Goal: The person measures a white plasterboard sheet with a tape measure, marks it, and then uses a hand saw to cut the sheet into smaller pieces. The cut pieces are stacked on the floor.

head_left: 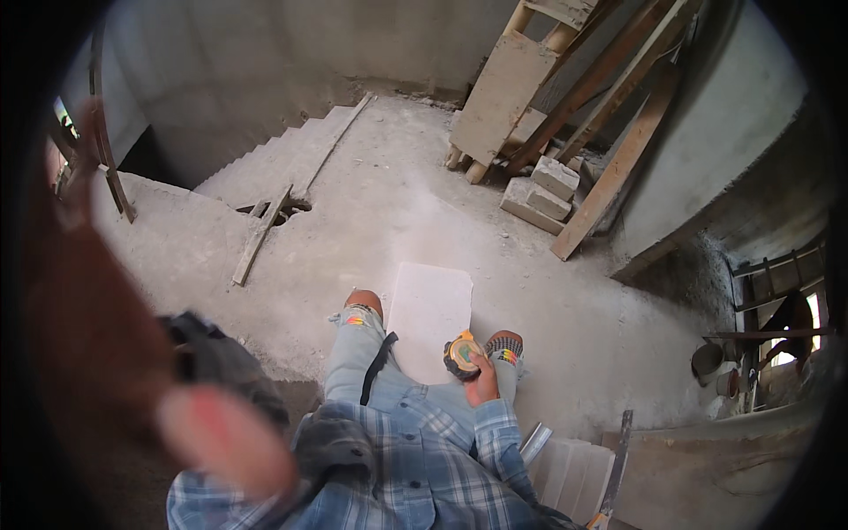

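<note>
In my right hand (482, 385) is a round yellow-and-black tape measure (462, 355), held with the fingers closed round it. It sits by the near right edge of a pale, flat-topped block (430, 305) between my legs. No drawn-out tape can be made out. My left hand (132, 353) is raised very close to the camera, large and blurred at the left. Its thumb and a finger stand apart, and nothing shows between them. A dark strap (378, 369) lies across my jeans.
Stair steps (265, 155) edge the floor at the far left, near a hole with a loose wooden strip (262, 237). Stacked blocks (543, 194) and leaning planks (623, 163) stand at the far right. A long, narrow tool (618, 464) lies near right beside more steps (570, 473).
</note>
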{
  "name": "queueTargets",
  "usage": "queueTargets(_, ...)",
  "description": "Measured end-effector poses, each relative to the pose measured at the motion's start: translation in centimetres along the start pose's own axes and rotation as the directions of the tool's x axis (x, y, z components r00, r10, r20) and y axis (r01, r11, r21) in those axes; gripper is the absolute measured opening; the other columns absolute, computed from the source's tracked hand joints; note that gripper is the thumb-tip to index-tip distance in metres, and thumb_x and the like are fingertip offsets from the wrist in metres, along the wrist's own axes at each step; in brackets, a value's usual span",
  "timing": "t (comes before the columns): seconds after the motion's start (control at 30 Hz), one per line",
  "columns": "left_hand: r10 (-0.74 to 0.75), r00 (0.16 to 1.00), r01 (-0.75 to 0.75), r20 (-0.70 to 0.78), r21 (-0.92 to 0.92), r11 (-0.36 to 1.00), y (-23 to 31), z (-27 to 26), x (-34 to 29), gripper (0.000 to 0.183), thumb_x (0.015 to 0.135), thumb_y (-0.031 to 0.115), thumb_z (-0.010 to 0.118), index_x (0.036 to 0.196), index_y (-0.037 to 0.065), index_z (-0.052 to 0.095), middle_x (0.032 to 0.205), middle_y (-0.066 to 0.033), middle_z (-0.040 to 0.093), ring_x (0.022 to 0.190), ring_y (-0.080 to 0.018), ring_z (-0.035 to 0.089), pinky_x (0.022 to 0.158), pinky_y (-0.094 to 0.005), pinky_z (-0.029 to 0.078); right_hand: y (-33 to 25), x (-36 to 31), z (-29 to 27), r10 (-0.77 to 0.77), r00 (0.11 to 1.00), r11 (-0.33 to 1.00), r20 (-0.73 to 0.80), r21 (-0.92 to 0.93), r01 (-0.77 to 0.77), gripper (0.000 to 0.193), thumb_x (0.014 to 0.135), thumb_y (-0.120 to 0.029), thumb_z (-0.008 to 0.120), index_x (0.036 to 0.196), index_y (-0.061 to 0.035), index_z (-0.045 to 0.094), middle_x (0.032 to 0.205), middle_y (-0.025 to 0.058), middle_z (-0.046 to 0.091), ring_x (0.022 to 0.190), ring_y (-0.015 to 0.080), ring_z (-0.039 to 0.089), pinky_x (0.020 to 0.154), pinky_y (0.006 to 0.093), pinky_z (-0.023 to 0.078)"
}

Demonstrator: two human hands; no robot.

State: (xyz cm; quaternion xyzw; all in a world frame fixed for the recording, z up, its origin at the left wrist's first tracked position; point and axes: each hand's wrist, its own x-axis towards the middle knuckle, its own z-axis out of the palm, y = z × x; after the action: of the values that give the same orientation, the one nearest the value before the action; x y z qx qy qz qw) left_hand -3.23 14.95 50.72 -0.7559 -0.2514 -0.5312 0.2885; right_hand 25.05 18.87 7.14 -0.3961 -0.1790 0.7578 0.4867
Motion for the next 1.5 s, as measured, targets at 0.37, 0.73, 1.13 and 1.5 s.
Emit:
queueTargets(0.37,-0.503,-0.156,0.363,0.850,-0.425,-0.830,6.6,16.0,-35.9,0.070,0.096,0.058,0.044,0.130,-0.002,0.052,0.133,-0.0223,0.056,0.123,-0.0318,0.055,0.108,-0.0434,0.041,1.0,-0.4,10.5,0.201,0.941,0.975,0.271,-0.144,-0.167,0.051,0.099,-0.031,0.061,0.138,-0.0037,0.043,0.129,0.0111,0.056,0.118,0.0216,0.058,0.094,0.0378,0.053)
queueTargets(0.73,-0.364,-0.224,0.954,0.904,0.126,-0.273,2.9,13.4,-32.5,0.070,0.079,0.035,0.072,0.128,-0.001,0.036,0.087,-0.0207,0.065,0.081,-0.0317,0.065,0.077,-0.0371,0.053,-4.9,2.1,10.7,0.181,0.974,0.693,0.140,-0.720,-0.026,0.048,0.095,-0.026,0.066,0.130,0.0047,0.053,0.120,0.0133,0.063,0.103,0.0170,0.063,0.080,0.0291,0.054)
queueTargets(1.13,-0.042,-0.514,0.822,0.857,0.505,0.263,-15.6,18.0,-39.3,0.054,0.086,0.043,0.063,0.132,0.018,0.052,0.096,-0.0124,0.070,0.096,-0.0268,0.066,0.088,-0.0372,0.049,-0.9,16.3,11.6,0.042,0.997,0.801,-0.072,-0.594,-0.076,0.029,0.082,-0.006,0.076,0.102,0.0000,0.057,0.096,0.0066,0.063,0.083,0.0126,0.061,0.070,0.0260,0.050)
queueTargets(1.5,0.113,-0.472,0.793,0.874,0.364,0.489,-18.8,21.3,-46.9,0.028,0.092,0.031,0.051,0.100,0.015,0.072,0.095,-0.0069,0.069,0.092,-0.0217,0.062,0.086,-0.0368,0.048,1.5,18.8,10.7,-0.457,0.834,-0.032,0.310,-0.942,0.333,0.029,0.077,-0.008,0.080,0.101,-0.0022,0.065,0.095,0.0094,0.067,0.087,0.0203,0.065,0.077,0.0302,0.052)
